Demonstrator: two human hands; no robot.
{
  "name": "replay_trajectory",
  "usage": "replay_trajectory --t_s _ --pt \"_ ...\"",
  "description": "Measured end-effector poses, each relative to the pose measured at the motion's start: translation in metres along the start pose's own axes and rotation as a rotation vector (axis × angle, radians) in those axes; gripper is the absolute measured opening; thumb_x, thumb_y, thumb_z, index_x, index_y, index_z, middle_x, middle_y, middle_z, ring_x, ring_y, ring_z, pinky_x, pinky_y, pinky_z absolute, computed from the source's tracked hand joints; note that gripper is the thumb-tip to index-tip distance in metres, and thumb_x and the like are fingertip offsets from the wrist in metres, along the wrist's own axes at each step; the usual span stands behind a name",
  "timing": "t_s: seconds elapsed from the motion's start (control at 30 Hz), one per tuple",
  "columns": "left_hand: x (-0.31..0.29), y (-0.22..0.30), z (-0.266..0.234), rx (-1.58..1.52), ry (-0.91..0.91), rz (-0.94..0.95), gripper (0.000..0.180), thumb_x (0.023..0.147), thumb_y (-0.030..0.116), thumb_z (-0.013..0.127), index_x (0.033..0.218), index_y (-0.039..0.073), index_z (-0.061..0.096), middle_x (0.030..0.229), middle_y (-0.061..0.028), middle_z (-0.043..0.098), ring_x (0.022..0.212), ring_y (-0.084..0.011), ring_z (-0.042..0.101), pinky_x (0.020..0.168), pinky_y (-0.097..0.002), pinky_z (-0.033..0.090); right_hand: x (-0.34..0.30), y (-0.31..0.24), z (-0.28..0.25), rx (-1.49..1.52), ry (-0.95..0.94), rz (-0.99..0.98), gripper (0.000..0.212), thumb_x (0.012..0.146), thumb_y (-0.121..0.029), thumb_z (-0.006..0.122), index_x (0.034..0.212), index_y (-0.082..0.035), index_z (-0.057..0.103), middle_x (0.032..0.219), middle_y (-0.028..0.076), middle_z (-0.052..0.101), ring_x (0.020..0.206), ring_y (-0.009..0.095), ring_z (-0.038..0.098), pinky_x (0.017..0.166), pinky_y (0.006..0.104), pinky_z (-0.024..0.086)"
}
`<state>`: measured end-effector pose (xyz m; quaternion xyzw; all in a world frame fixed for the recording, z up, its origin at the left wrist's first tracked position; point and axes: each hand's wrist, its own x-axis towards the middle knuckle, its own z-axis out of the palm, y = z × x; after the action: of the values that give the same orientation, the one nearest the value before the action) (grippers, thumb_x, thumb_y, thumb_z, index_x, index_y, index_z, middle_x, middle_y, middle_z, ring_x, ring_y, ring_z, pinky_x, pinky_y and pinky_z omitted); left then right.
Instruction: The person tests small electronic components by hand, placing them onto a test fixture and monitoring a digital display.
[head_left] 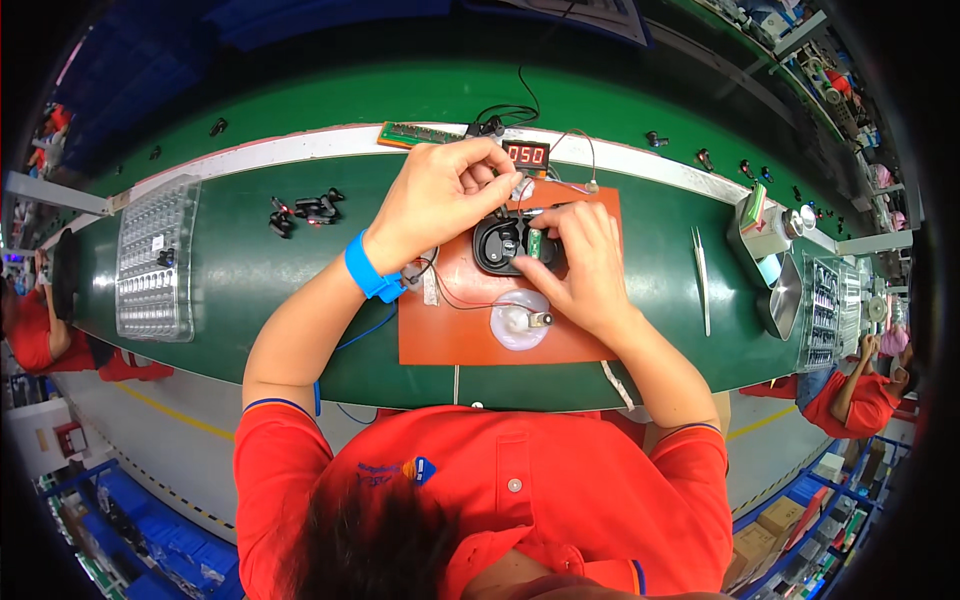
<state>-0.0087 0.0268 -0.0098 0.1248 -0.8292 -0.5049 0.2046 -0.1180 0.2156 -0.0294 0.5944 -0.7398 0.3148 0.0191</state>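
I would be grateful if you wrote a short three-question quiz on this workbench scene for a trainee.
1. Multiple choice: which thing does the right hand touch?
a) the display with red digits
b) the black case
c) the clear tray at the far left of the bench

2. True or false: the tweezers lie to the right of the orange mat.

3. Fill in the blank: the blue wristband is worn on the person's ____ wrist.

Key: 1. b; 2. true; 3. left.
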Motion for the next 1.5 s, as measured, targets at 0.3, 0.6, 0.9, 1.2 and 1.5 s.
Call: replay_trajectory --t_s 0.3,0.6,0.9,1.2,1.5 --pt "-0.006 -0.002 0.038 0.28 0.004 0.245 0.019 0.084 0.024 0.07 0.083 0.005 0.068 0.068 -0.0091 0.066 0.061 -0.0244 0.065 0.055 -0.0362 0.05 -0.043 -0.001 -0.025 0.418 -0.02 0.071 0.028 0.074 0.003 0.074 0.099 -0.001 0.063 0.092 0.011 0.065 0.083 0.027 0.062 0.076 0.035 0.049" --pt "0.0 0.008 0.005 0.375 0.073 0.289 0.019 0.083 0.025 0.071 0.084 0.007 0.068 0.073 -0.0106 0.067 0.068 -0.0274 0.066 0.061 -0.0388 0.052 -0.056 -0.007 -0.021 0.024 0.009 -0.263 0.024 0.074 -0.003 0.075 0.096 -0.005 0.067 0.092 0.008 0.067 0.083 0.024 0.063 0.074 0.0347 0.049" --pt "-0.062 -0.041 -0.117 0.547 0.3 0.136 0.022 0.083 0.015 0.073 0.103 0.004 0.07 0.096 -0.0115 0.069 0.095 -0.0248 0.065 0.083 -0.0345 0.05 -0.02 0.032 -0.024 0.232 0.065 -0.1 0.017 0.08 -0.003 0.071 0.095 -0.002 0.065 0.089 0.009 0.066 0.078 0.021 0.062 0.073 0.0321 0.049" --pt "-0.093 -0.066 -0.113 0.631 0.178 0.152 0.039 0.076 0.01 0.076 0.115 0.009 0.07 0.116 -0.0089 0.067 0.108 -0.0296 0.06 0.096 -0.0402 0.046 0.062 0.142 -0.024 -0.047 0.295 0.242 0.019 0.088 -0.011 0.069 0.103 -0.001 0.065 0.096 0.009 0.067 0.083 0.02 0.063 0.075 0.0289 0.048" --pt "-0.094 -0.076 -0.115 0.766 0.153 0.21 0.027 0.077 0.005 0.074 0.102 0.004 0.067 0.114 -0.0114 0.067 0.107 -0.0305 0.061 0.095 -0.0383 0.047 0.007 0.002 -0.008 -0.011 0.008 -0.186 0.037 0.072 -0.015 0.08 0.104 -0.007 0.065 0.1 0.01 0.063 0.092 0.029 0.058 0.08 0.0395 0.045"
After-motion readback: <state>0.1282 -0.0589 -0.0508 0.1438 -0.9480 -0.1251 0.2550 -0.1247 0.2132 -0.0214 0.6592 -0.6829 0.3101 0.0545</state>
